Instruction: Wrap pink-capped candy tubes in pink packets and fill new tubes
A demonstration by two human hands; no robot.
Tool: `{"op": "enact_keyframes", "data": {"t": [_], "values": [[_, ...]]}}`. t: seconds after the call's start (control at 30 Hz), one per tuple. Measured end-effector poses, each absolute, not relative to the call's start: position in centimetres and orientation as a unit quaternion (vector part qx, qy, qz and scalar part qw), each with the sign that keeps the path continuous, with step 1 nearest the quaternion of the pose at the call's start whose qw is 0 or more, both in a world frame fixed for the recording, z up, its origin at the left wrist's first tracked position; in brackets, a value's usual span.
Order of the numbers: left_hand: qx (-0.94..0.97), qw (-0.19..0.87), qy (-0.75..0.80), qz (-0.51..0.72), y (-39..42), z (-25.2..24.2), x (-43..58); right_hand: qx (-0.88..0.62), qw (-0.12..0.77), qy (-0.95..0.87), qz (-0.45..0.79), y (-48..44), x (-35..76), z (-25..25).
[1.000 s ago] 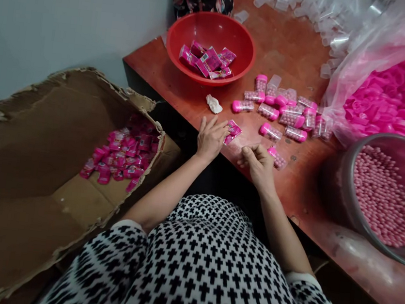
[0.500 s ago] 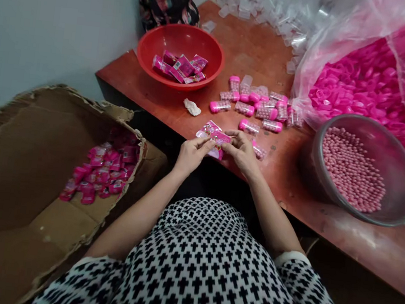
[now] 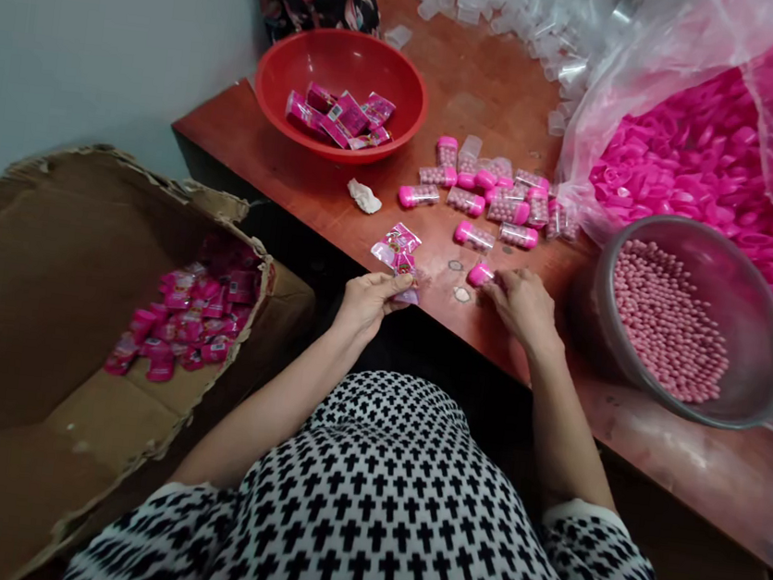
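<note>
My left hand (image 3: pixel 372 305) pinches a pink printed wrapper (image 3: pixel 409 291) at the table's front edge. Another pink wrapper (image 3: pixel 397 243) lies just beyond it on the table. To the right, my right hand (image 3: pixel 525 308) has its fingertips on a small clear bottle with a pink cap (image 3: pixel 480 275); the hand covers most of the bottle. Several similar bottles (image 3: pixel 465 200), filled with pink beads, lie in a loose group beyond both hands.
On the table (image 3: pixel 464 103) stand a red bowl (image 3: pixel 266 90) of wrapped packs and a grey bucket (image 3: pixel 761 370) of pink beads. A clear bag (image 3: pixel 583 154) holds pink caps. Clear containers (image 3: pixel 471 2) lie behind. Left below is a cardboard box (image 3: pixel 22 304) holding pink packs.
My right hand has left the wrapper and moved right onto the pink-capped bottle. My left hand still pinches the wrapper near the same place. The view has shifted slightly.
</note>
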State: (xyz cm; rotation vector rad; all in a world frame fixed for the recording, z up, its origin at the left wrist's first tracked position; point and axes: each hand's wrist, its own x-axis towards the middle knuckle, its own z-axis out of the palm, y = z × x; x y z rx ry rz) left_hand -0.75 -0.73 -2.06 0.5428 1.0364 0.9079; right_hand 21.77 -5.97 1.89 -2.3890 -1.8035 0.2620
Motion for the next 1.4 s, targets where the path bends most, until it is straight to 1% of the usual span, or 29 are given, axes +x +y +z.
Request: {"op": "enact_keyframes", "data": {"t": [0.07,0.1,0.17,0.27,0.3,0.37,0.43,0.53,0.8,1.13,1.4], "values": [[0.204,0.743,0.471,0.429,-0.5,-2.0,-0.5,-0.798,0.062,-0.589,0.116,-5.8,21.8,1.6],[0.179,0.745,0.468,0.440,-0.4,-1.9,-0.3,-0.800,0.079,-0.580,0.130,-5.8,21.6,1.4],[0.124,0.750,0.456,0.463,-0.1,-1.6,0.1,-0.796,0.166,-0.554,0.178,-6.0,20.7,1.1],[0.048,0.755,0.438,0.485,0.3,-1.2,0.7,-0.723,0.363,-0.480,0.339,-6.9,17.9,0.5],[0.028,0.756,0.435,0.488,0.4,-1.1,0.8,-0.687,0.414,-0.449,0.394,-7.4,16.8,0.3],[0.006,0.759,0.429,0.490,0.6,-1.0,1.1,-0.636,0.474,-0.403,0.456,-8.1,14.6,0.0],[-0.001,0.762,0.422,0.490,0.6,-1.0,1.4,-0.620,0.504,-0.382,0.464,-8.6,12.8,-0.2],[0.001,0.769,0.404,0.495,0.3,-1.1,1.8,-0.625,0.525,-0.376,0.439,-8.7,11.4,-0.6],[0.002,0.779,0.379,0.499,0.0,-0.3,2.4,-0.651,0.534,-0.374,0.389,-8.2,11.2,-1.2],[0.035,0.777,0.380,0.500,-0.1,-0.2,2.4,-0.652,0.548,-0.369,0.373,-8.3,11.2,-0.7],[0.086,0.779,0.396,0.479,-0.6,0.4,2.7,-0.640,0.552,-0.361,0.392,-7.7,11.2,-1.2]]}}
